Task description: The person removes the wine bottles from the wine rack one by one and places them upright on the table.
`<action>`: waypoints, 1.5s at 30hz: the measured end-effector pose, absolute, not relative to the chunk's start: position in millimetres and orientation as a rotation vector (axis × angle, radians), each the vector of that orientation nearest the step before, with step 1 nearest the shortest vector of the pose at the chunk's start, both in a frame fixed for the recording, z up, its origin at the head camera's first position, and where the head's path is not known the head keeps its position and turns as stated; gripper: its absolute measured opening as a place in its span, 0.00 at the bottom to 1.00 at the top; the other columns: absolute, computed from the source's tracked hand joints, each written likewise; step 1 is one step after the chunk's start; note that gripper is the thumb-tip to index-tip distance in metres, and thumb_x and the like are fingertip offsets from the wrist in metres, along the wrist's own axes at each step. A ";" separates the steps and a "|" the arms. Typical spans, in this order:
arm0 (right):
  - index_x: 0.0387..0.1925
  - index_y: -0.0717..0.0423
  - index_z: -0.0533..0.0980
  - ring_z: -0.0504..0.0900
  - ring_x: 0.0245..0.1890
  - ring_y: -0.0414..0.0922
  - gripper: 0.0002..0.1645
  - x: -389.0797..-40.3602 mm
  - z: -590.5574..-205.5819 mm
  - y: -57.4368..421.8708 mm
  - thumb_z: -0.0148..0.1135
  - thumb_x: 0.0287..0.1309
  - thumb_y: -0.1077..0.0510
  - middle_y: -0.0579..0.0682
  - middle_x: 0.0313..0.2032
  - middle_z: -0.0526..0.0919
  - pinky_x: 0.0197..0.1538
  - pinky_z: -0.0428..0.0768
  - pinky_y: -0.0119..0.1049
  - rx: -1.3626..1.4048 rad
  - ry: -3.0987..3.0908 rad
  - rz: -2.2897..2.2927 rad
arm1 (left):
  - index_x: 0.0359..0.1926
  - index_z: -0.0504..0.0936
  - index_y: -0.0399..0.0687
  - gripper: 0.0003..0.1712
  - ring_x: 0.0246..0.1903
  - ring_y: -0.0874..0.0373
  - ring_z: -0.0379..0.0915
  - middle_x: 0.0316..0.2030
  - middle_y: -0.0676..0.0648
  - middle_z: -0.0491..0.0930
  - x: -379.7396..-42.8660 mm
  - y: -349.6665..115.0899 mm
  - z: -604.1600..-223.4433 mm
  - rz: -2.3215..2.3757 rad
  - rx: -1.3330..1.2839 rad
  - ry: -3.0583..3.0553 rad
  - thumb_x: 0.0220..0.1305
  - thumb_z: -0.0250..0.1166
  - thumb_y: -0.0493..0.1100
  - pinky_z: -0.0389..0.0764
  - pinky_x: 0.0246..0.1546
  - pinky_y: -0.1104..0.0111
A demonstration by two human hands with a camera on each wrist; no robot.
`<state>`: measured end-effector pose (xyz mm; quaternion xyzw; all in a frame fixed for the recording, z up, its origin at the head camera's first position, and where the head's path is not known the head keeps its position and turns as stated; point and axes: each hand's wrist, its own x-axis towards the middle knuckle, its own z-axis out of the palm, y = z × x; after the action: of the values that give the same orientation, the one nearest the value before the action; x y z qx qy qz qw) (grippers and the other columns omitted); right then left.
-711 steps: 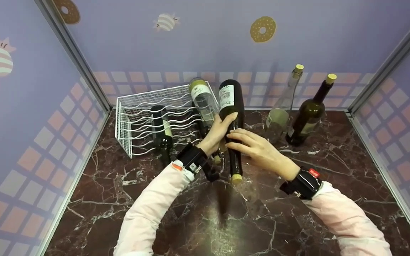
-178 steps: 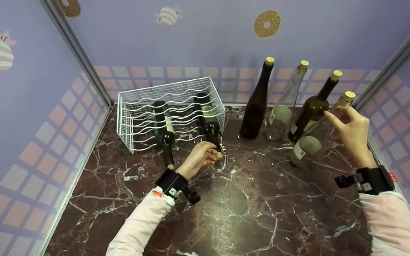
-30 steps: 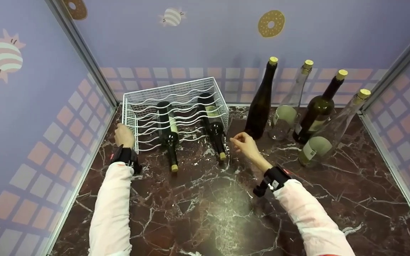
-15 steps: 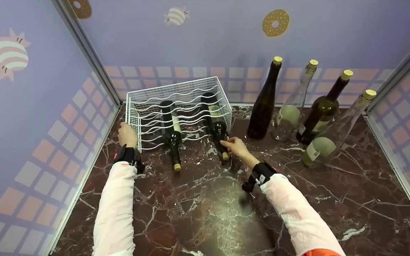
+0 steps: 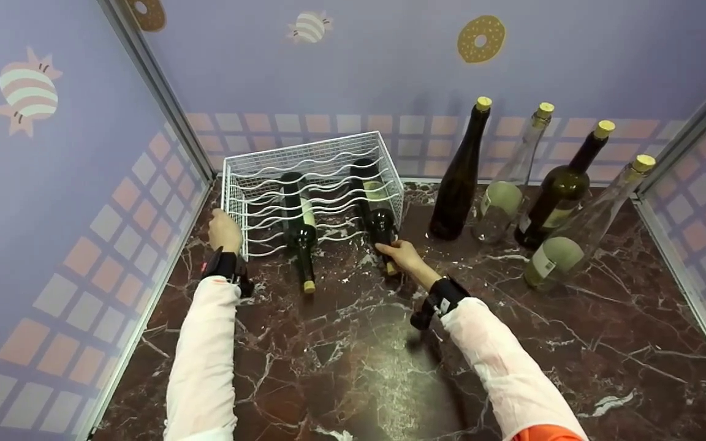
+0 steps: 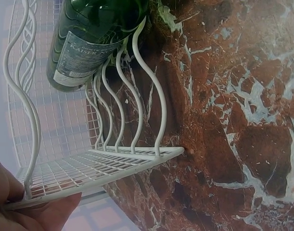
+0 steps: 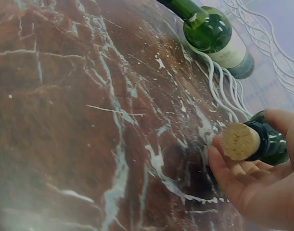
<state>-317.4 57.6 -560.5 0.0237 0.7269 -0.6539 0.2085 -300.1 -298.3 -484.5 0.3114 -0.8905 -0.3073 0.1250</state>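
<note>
A white wire wine rack (image 5: 304, 148) sits at the back left, two corked wine bottles lying in it. My left hand (image 5: 225, 231) grips the rack's left end; in the left wrist view, thumb and fingers (image 6: 45, 214) pinch its mesh side. One green bottle (image 5: 301, 231) lies mid-rack with its neck toward me. The right-hand dark bottle (image 5: 382, 222) has its neck in my right hand (image 5: 407, 256). Seen from the right wrist, the thumb lies over that neck and curled fingers sit below, just behind the cork (image 7: 240, 142).
Several corked bottles stand right of the rack: a slim dark bottle (image 5: 456, 190), a clear bottle (image 5: 501, 202), a dark green bottle (image 5: 560, 195) and a clear front bottle (image 5: 556, 260). Patterned wall panels (image 5: 390, 61) enclose the marble-look tabletop (image 5: 341, 355).
My right hand has come left onto the right-hand bottle's neck; the left hand stays on the rack. Long before, a clear bottle lay in the rack and both hands held a dark bottle.
</note>
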 end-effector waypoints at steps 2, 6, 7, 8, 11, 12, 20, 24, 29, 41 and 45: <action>0.43 0.71 0.68 0.76 0.13 0.44 0.21 -314.4 -563.8 55.8 0.58 0.58 0.55 0.66 0.26 0.76 0.20 0.77 0.36 0.043 1.887 -1.918 | 0.48 0.64 0.29 0.15 0.44 0.33 0.69 0.44 0.26 0.71 -300.5 -298.1 -485.0 -0.896 0.907 -2.592 0.65 0.38 0.33 0.70 0.41 0.46; 0.38 0.68 0.66 0.79 0.18 0.50 0.13 -308.5 -562.6 51.4 0.54 0.61 0.59 0.68 0.25 0.77 0.25 0.79 0.42 0.044 1.743 -2.016 | 0.47 0.64 0.29 0.14 0.44 0.33 0.69 0.43 0.26 0.72 -301.8 -298.3 -486.8 -0.901 0.896 -2.582 0.64 0.40 0.33 0.70 0.40 0.46; 0.39 0.66 0.65 0.79 0.17 0.50 0.13 -308.7 -564.2 49.3 0.54 0.61 0.59 0.67 0.24 0.76 0.24 0.79 0.42 0.073 1.749 -2.017 | 0.47 0.64 0.29 0.14 0.43 0.33 0.69 0.43 0.26 0.72 -302.3 -298.6 -487.3 -0.901 0.894 -2.579 0.64 0.40 0.33 0.70 0.40 0.46; 0.40 0.66 0.64 0.78 0.17 0.50 0.14 -309.3 -564.4 47.1 0.55 0.61 0.59 0.67 0.24 0.76 0.25 0.79 0.44 0.112 1.761 -2.012 | 0.47 0.64 0.29 0.14 0.43 0.33 0.69 0.43 0.26 0.72 -302.6 -298.7 -487.4 -0.902 0.891 -2.577 0.64 0.40 0.33 0.70 0.40 0.46; 0.42 0.66 0.64 0.77 0.15 0.50 0.16 -314.4 -576.5 42.9 0.56 0.60 0.58 0.61 0.21 0.75 0.22 0.78 0.45 0.153 1.775 -2.057 | 0.47 0.64 0.29 0.14 0.43 0.33 0.69 0.43 0.26 0.72 -303.2 -298.5 -487.4 -0.899 0.888 -2.572 0.65 0.39 0.33 0.70 0.40 0.46; 0.43 0.65 0.64 0.76 0.14 0.50 0.17 -315.5 -579.4 42.1 0.56 0.59 0.58 0.60 0.20 0.74 0.21 0.78 0.46 0.154 1.790 -2.068 | 0.48 0.64 0.29 0.14 0.43 0.33 0.69 0.43 0.26 0.72 -303.4 -298.3 -487.2 -0.898 0.888 -2.572 0.65 0.39 0.33 0.70 0.40 0.46; 0.38 0.66 0.67 0.68 0.11 0.42 0.12 -320.2 -589.9 40.8 0.55 0.58 0.60 0.55 0.17 0.69 0.14 0.74 0.37 0.210 2.053 -1.966 | 0.49 0.64 0.29 0.15 0.44 0.33 0.69 0.44 0.26 0.72 -302.1 -294.6 -484.2 -0.904 0.895 -2.593 0.65 0.38 0.33 0.70 0.40 0.46; 0.32 0.66 0.66 0.65 0.10 0.42 0.06 -307.8 -569.1 45.9 0.51 0.59 0.65 0.55 0.14 0.66 0.12 0.67 0.32 0.121 2.009 -2.002 | 0.49 0.63 0.30 0.15 0.43 0.33 0.69 0.43 0.26 0.72 -302.4 -294.4 -484.7 -0.892 0.884 -2.587 0.66 0.38 0.33 0.70 0.40 0.46; 0.31 0.66 0.66 0.66 0.13 0.46 0.06 -303.5 -564.9 50.1 0.52 0.59 0.65 0.60 0.17 0.68 0.15 0.68 0.36 0.063 2.059 -1.968 | 0.48 0.63 0.30 0.14 0.43 0.32 0.69 0.43 0.25 0.72 -302.3 -294.6 -487.1 -0.893 0.878 -2.578 0.65 0.38 0.33 0.70 0.39 0.46; 0.29 0.64 0.71 0.76 0.19 0.50 0.07 -296.0 -563.5 52.8 0.54 0.53 0.61 0.61 0.21 0.74 0.16 0.73 0.33 0.078 2.261 -1.932 | 0.47 0.63 0.31 0.13 0.43 0.33 0.70 0.42 0.26 0.72 -302.9 -297.3 -487.1 -0.911 0.887 -2.569 0.65 0.38 0.33 0.70 0.39 0.46; 0.28 0.64 0.71 0.70 0.14 0.46 0.05 -291.2 -559.6 59.9 0.54 0.53 0.63 0.58 0.18 0.71 0.14 0.68 0.32 0.054 2.207 -1.967 | 0.47 0.63 0.31 0.13 0.43 0.33 0.70 0.43 0.26 0.72 -301.5 -298.8 -488.2 -0.903 0.896 -2.570 0.64 0.40 0.33 0.70 0.40 0.46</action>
<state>-291.2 59.9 -559.6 0.0181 0.7431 -0.6625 0.0922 -301.5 -298.8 -488.2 0.3095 -0.8878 -0.3120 0.1367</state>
